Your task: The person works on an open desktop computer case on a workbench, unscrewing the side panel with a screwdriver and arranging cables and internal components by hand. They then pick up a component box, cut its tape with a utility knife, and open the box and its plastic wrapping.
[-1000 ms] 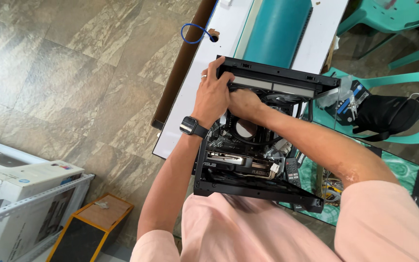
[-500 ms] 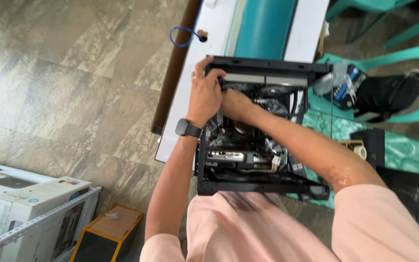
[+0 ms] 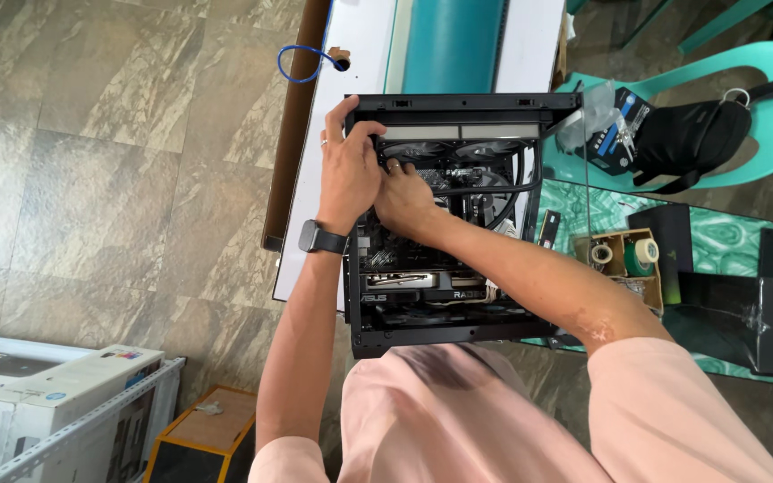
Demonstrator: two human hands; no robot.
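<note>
Above a stone-tiled floor (image 3: 91,161), both hands (image 3: 378,179) grip inside the computer case (image 3: 445,331) on a white table (image 3: 355,54).

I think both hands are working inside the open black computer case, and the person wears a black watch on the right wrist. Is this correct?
Not quite. The black watch is on the left wrist, not the right; the head view shows it. The rest stands: the left hand and the right hand are both at the top of the open black computer case.
</note>
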